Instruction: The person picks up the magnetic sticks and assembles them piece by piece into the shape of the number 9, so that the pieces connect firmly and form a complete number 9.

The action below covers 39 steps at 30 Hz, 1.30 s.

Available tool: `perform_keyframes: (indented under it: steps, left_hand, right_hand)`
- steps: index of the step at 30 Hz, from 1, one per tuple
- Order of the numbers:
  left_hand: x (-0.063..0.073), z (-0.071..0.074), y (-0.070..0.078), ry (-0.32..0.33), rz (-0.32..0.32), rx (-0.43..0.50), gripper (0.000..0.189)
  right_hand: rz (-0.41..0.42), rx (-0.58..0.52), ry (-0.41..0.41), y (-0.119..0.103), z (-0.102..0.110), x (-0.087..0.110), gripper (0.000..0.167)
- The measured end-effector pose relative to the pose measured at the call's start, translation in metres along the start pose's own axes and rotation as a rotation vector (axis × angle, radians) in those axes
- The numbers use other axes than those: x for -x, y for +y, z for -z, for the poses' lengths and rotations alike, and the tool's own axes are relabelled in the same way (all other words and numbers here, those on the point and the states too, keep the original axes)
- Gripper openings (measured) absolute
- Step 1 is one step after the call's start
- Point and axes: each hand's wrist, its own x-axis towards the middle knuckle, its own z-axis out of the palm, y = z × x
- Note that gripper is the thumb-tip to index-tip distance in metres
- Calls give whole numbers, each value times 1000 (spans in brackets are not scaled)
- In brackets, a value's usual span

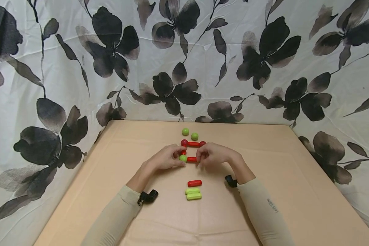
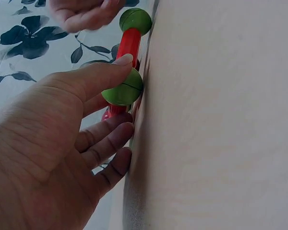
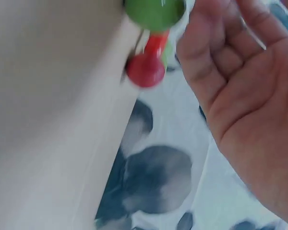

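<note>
Several balls and red rods are joined into a frame on the tan table. In the head view, two red balls (image 1: 184,143) and a red rod (image 1: 193,144) form its far side. My left hand (image 1: 169,157) pinches the near-left green ball (image 2: 125,88) between thumb and fingers; a red rod (image 2: 129,43) runs from it to another green ball (image 2: 136,21). My right hand (image 1: 213,154) hovers by that far-end ball, loosely curled fingers apart from it in the left wrist view. In the right wrist view, the right hand (image 3: 249,91) is beside the green ball (image 3: 156,12), partly cropped.
Two loose green balls (image 1: 186,131) lie beyond the frame on the tan table (image 1: 135,136). Nearer to me lie a loose red rod (image 1: 194,183) and two light-green rods (image 1: 193,196). A floral cloth (image 1: 215,75) hangs behind the table.
</note>
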Motion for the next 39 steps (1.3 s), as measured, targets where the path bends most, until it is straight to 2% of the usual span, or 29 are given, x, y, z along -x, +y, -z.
perform_keyframes:
  steps: [4, 9, 12, 16, 19, 22, 25, 28, 31, 33, 36, 39]
  left_hand:
    - [0, 1, 1, 5, -3, 1, 66]
    - [0, 3, 1, 2, -5, 1, 66]
    - [0, 3, 1, 1, -8, 2, 66]
    - [0, 3, 1, 4, -8, 7, 66]
    - [0, 2, 1, -1, 0, 4, 66]
    - [0, 1, 2, -3, 5, 4, 66]
    - [0, 1, 2, 1, 3, 4, 66]
    - [0, 1, 2, 1, 3, -2, 66]
    - [0, 1, 2, -7, 7, -9, 67]
    - [1, 1, 1, -14, 13, -10, 68]
    - [1, 0, 0, -17, 17, -1, 68]
    - [0, 0, 0, -14, 15, 10, 68]
  right_hand:
    - [7, 28, -153, -17, -16, -6, 16]
    - [-19, 79, -204, -27, -29, -13, 21]
    - [-25, 132, -178, -27, -32, -17, 16]
    - [-50, 218, -107, -24, -34, -20, 18]
    - [-68, 223, -88, -22, -34, -20, 20]
    - [-40, 184, -73, -20, -30, -18, 19]
    - [10, 97, 0, -14, -19, -14, 16]
    - [34, -51, 157, -4, -6, -10, 17]
    - [3, -218, 334, 7, 4, -6, 20]
    - [-36, -333, 418, 15, 8, -4, 23]
    - [-98, -444, 484, 25, 10, -4, 26]
    - [-144, -491, 497, 33, 10, -4, 25]
